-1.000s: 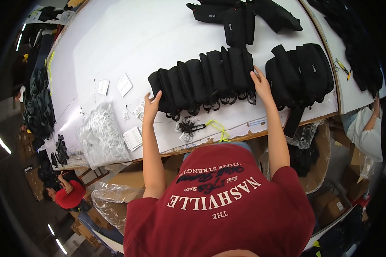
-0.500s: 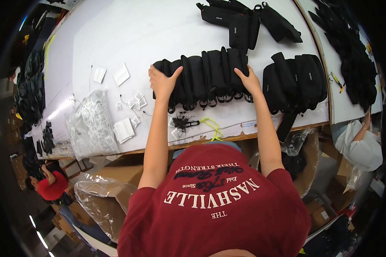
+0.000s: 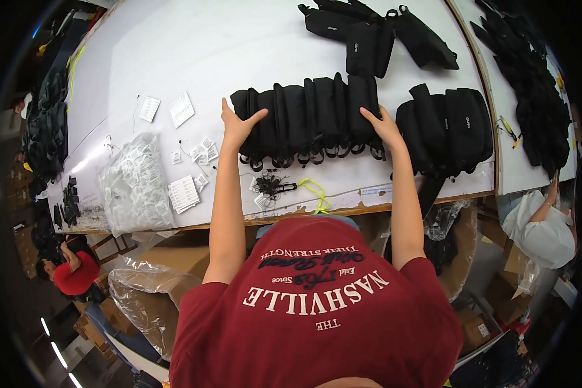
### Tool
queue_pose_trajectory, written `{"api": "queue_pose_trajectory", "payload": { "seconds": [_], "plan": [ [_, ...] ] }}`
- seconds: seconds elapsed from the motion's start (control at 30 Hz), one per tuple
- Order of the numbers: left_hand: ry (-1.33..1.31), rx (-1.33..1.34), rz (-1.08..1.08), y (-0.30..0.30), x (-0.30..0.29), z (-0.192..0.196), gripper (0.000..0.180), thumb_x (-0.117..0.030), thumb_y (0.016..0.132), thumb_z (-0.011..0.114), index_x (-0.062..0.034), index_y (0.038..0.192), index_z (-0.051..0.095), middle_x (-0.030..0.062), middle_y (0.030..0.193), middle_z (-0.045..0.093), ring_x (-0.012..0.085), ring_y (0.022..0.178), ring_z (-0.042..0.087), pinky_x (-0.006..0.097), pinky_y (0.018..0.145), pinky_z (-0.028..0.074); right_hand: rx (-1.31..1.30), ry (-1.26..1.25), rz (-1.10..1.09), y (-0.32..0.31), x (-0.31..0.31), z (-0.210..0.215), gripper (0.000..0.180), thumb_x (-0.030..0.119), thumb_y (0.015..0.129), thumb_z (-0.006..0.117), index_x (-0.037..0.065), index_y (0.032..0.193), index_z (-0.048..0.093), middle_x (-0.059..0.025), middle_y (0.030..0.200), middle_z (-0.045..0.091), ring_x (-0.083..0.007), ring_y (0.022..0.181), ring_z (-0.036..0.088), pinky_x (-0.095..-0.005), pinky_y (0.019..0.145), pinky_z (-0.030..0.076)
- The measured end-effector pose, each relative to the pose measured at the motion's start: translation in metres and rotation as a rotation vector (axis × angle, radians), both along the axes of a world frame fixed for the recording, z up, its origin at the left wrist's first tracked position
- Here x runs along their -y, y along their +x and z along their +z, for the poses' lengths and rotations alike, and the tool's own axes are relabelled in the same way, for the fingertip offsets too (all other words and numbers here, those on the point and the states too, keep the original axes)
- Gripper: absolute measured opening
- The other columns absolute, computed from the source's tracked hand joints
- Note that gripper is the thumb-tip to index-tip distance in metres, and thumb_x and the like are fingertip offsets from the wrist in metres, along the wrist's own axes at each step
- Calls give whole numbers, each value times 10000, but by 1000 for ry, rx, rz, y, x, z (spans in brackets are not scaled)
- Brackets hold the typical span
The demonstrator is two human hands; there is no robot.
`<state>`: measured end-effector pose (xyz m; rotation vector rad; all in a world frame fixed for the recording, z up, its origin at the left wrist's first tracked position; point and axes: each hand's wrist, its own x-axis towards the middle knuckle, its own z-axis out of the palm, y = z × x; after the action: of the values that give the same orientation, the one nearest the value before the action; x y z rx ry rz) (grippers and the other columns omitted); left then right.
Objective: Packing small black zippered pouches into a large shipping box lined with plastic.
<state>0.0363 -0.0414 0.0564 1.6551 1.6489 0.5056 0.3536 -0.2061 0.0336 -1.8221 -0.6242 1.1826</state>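
Note:
A row of several black pouches (image 3: 307, 116) stands packed side by side on the white table (image 3: 174, 52). My left hand (image 3: 238, 125) presses flat against the row's left end. My right hand (image 3: 383, 127) presses against its right end, so the row sits squeezed between both palms. Small loops and clips hang from the pouches' near edge.
Another stack of black pouches (image 3: 449, 129) lies right of the row, more black bags (image 3: 375, 29) farther back. A clear bag of small packets (image 3: 136, 184), white tags (image 3: 181, 108) and a tangle of black cords with a yellow loop (image 3: 288, 187) lie near the table's front edge. Other people work at left and right.
Both hands have closed in on the ends of the pouch row, pushing it tighter and farther onto the table. The view has shifted slightly.

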Motion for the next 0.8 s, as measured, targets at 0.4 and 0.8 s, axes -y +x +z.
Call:
{"api": "queue_pose_trajectory", "payload": {
  "seconds": [0.4, 0.8],
  "plan": [
    [-313, 275, -167, 17, 17, 10, 720, -368, 614, 838, 101, 1089, 569, 188, 1006, 641, 242, 894, 644, 315, 788, 516, -74, 61, -83, -46, 1, 11, 756, 379, 711, 776, -25, 1263, 454, -161, 1178, 568, -231, 1073, 565, -315, 925, 432],
    [-85, 538, -118, -23, 35, 61, 579, -274, 650, 803, 90, 1051, 596, 171, 967, 657, 235, 853, 652, 315, 760, 523, -68, 316, -94, -84, 2, 51, 712, 278, 694, 808, -37, 1234, 468, -137, 1140, 577, -206, 1021, 573, -297, 897, 445]
  ]
}}
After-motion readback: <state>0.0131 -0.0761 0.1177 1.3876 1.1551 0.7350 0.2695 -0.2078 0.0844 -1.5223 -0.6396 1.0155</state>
